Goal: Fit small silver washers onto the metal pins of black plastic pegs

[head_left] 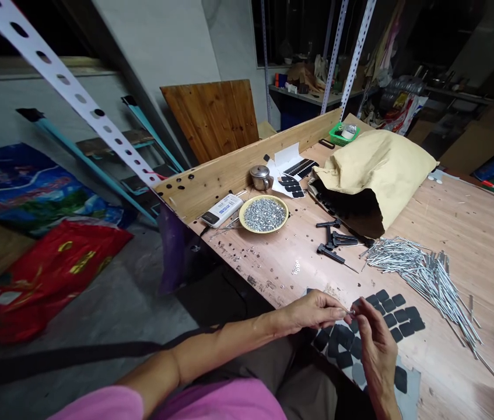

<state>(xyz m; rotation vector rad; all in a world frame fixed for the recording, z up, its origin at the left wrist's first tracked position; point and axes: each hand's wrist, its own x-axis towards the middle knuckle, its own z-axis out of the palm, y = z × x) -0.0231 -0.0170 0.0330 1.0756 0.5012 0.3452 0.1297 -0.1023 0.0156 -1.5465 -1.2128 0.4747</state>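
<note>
My left hand [316, 309] and my right hand [378, 344] meet over the near table edge, fingertips almost touching. Both pinch a small silvery metal piece [350, 312], mostly covered by the fingers; its exact kind is not clear. Beneath them, dark rounded-square pads [390, 305] are spread on a grey sheet [409, 382]. To the right lies a loose heap of thin metal rods [421, 274]. Farther left, a yellow bowl [265, 231] is full of small shiny metal parts [265, 213]. A few tiny washer-like pieces [296, 268] lie between bowl and hands.
Several black plastic pieces [332, 240], some with metal rods, lie before a large open paper sack [378, 169]. Behind the bowl are a white device [223, 210], a lidded metal pot [260, 177] and pad sheets [293, 169]. A wooden board [251, 160] borders the table's back.
</note>
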